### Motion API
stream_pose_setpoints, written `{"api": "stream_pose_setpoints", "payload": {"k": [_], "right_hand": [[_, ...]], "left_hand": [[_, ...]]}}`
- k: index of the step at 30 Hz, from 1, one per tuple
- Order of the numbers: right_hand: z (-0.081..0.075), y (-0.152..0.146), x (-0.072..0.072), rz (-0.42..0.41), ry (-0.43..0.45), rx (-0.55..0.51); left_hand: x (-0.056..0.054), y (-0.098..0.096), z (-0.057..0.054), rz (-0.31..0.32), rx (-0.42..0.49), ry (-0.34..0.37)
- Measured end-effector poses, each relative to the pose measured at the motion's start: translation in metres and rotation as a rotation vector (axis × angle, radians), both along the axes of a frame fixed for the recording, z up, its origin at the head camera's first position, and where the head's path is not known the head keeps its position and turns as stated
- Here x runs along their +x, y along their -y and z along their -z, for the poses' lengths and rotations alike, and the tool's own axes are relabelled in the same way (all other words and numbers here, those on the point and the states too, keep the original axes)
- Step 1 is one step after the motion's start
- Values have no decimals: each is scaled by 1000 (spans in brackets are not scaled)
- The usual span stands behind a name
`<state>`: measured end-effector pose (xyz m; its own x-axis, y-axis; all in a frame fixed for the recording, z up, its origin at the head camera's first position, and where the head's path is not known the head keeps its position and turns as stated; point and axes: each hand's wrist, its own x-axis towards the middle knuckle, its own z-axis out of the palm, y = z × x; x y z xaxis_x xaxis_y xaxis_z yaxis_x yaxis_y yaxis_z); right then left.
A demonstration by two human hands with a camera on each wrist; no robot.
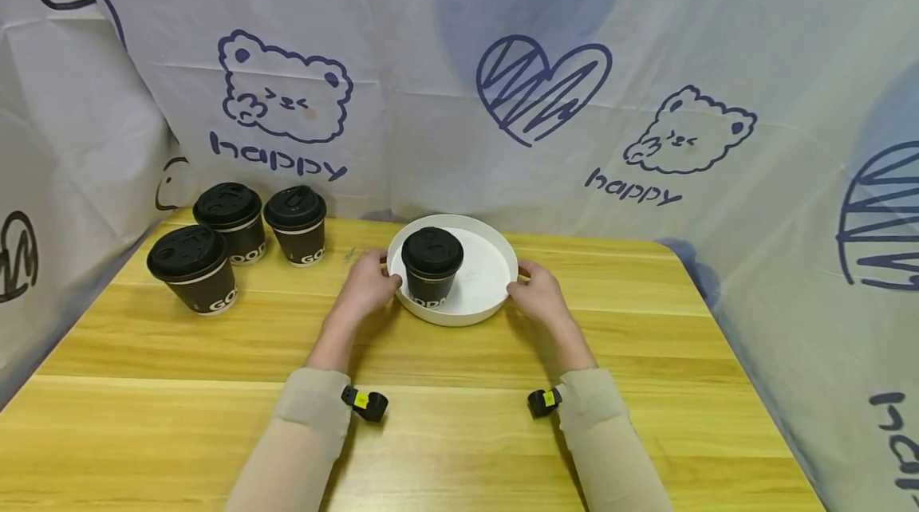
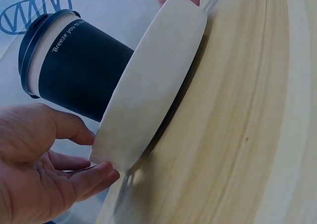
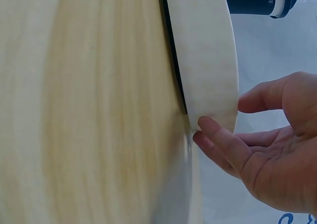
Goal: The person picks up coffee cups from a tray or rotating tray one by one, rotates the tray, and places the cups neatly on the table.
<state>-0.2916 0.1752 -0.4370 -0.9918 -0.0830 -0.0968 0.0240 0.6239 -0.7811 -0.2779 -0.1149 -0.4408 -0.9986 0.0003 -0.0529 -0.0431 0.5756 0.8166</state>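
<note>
A round white tray (image 1: 481, 273) with a low wall is at the back middle of the wooden table. On its left half stands an upright dark paper coffee cup (image 1: 431, 266) with a black lid. My left hand (image 1: 368, 282) grips the tray's left rim, thumb at the top edge and fingers under the side. Opposite it, my right hand (image 1: 540, 290) pinches the right rim the same way. In the left wrist view, a dark shadow gap shows beneath the tray wall (image 2: 153, 80). The right wrist view shows the fingers (image 3: 223, 140) at the tray's lower edge.
Several more lidded coffee cups stand together at the back left: one in front (image 1: 195, 271), one behind it (image 1: 233, 223) and one to the right (image 1: 297, 226). A printed white cloth (image 1: 409, 121) hangs behind the table (image 1: 445, 432) and along its sides.
</note>
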Motion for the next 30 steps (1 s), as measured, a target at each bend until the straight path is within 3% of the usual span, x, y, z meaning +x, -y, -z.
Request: {"api": "stream_pose_setpoints", "payload": {"k": [12,22,30], "right_hand": [[-5,2,4,-35,8,83],[-2,2,2,-9,-7,65],[-1,3,1,7,-12,49]], "left_hand": [[-1,0,0,25,-12,-5],[-3,1,1,22,-4,13],[-4,0,3,-17,6,-14]]}}
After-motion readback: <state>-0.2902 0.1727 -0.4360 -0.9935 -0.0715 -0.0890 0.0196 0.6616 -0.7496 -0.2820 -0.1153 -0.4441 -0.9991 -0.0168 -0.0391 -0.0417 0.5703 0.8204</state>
